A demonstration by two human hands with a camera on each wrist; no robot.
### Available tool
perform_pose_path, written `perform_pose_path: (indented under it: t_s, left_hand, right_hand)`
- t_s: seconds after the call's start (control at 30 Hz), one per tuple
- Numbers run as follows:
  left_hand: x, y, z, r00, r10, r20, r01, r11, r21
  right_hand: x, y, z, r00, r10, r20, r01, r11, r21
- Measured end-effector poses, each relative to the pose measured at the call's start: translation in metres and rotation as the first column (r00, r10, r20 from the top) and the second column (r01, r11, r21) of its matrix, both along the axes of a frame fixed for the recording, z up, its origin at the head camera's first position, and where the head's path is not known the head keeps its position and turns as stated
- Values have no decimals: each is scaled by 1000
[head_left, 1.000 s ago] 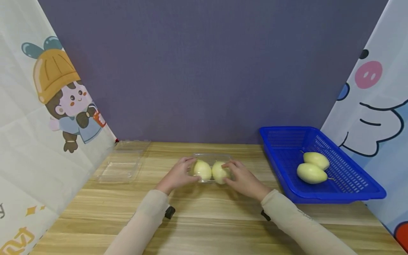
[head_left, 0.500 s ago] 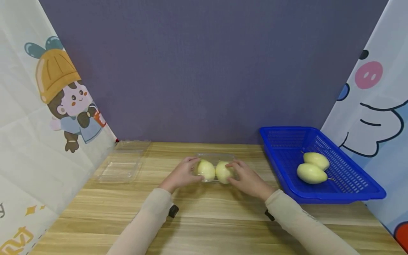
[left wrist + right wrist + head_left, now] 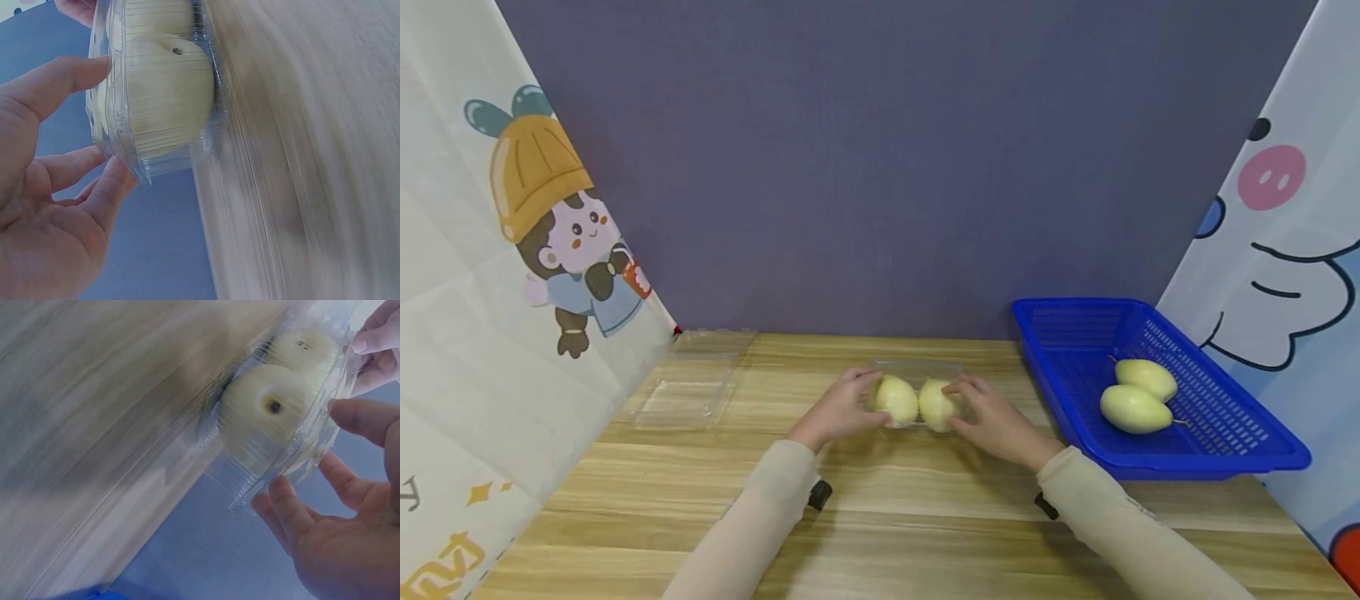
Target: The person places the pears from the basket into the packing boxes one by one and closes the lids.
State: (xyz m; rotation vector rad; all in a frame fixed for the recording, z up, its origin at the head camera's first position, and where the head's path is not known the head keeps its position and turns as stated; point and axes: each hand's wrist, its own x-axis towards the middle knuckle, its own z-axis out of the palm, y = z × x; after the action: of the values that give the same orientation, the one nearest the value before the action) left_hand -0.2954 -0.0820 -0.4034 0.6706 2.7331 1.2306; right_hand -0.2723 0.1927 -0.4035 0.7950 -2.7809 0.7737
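Two pale yellow pears (image 3: 897,402) sit side by side inside a clear plastic clamshell box (image 3: 145,164) whose lid lies over them. My left hand (image 3: 846,406) grips the left end of this box, with the thumb and fingertips at its rim in the left wrist view. At the opposite end, my right hand (image 3: 997,420) holds the rim in the same way, thumb on one side and fingers round the corner. Through the clear wall in the right wrist view, the dark end of one pear (image 3: 265,415) shows.
A blue plastic basket (image 3: 1063,400) with two more pears (image 3: 1135,408) stands on the right of the wooden table (image 3: 895,517). Another clear plastic box (image 3: 681,400) lies at the far left. A grey panel (image 3: 880,167) rises behind the table.
Both hands have shifted a little to the right together with the box and its pears. The basket and the other clear box have stayed in place.
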Motion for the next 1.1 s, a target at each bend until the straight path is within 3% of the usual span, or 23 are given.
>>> perform_pose_path:
  t_s: [0.3, 0.7, 1.1]
  left_hand:
    - [-2, 8, 0, 999, -6, -35, 6, 1000, -15]
    - [-1, 15, 0, 999, -5, 34, 5, 1000, 20]
    - [-6, 24, -2, 999, -1, 53, -1, 1000, 31]
  right_hand:
    - [0, 7, 0, 1000, -12, -7, 12, 1000, 10]
    - [3, 13, 3, 1000, -20, -21, 20, 1000, 12]
    - [-1, 20, 4, 1000, -24, 7, 24, 1000, -2]
